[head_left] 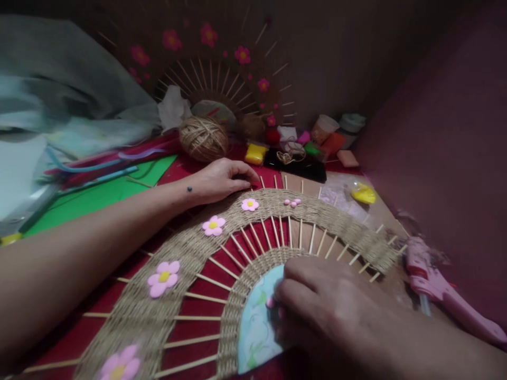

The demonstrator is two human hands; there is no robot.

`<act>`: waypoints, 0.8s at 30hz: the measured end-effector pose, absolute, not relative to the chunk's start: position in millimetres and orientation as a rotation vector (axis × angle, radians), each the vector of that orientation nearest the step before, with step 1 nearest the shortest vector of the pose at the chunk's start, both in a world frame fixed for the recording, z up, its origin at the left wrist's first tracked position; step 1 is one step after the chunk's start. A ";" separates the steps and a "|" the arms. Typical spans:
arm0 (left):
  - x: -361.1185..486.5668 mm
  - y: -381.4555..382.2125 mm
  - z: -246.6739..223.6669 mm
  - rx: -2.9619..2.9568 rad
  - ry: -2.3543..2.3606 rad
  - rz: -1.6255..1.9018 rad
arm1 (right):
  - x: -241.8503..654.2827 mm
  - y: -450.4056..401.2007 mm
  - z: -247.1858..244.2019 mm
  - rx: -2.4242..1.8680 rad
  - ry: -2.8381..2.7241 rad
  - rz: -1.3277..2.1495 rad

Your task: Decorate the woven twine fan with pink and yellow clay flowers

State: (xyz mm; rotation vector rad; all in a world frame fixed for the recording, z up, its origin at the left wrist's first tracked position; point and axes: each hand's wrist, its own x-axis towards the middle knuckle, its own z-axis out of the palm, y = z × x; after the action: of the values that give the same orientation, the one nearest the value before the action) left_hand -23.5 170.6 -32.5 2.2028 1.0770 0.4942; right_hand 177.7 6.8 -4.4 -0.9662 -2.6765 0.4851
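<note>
One woven fan [317, 210] lies on the worktop [194, 328], four pink flowers [163, 278], lowest cut off, and three pink dots [293, 203] along its band; left hand [225, 179] loosely curled beside, right hand [327, 293] bunched over, can't tell if pinching

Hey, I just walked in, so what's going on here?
A person is working over a woven fan. Their right hand is over its blue centre, with small pink pieces by the fingers; whether it grips them isn't clear. The left hand is at the fan's far edge. Four pink flowers show along the outer band, and a pink glue gun lies to the right.
</note>
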 end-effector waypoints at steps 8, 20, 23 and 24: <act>-24.6 171.2 -33.1 2.206 1.066 0.494 | 170.6 7.2 -3.8 -0.987 -2.688 0.395; -24.6 171.7 -35.0 2.179 1.064 0.512 | 200.7 71.3 27.3 -1.357 -2.443 0.508; -24.8 171.9 -35.1 2.178 1.050 0.527 | 208.4 112.7 24.7 -1.660 -2.255 0.630; -24.9 171.9 -35.1 2.182 1.050 0.529 | 209.5 122.8 21.1 -1.721 -2.213 0.639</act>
State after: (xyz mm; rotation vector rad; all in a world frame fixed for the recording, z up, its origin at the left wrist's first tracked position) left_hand -24.9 171.9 -35.1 2.1821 1.0501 0.5295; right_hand 209.5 122.8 21.1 -1.7205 -2.2134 0.6386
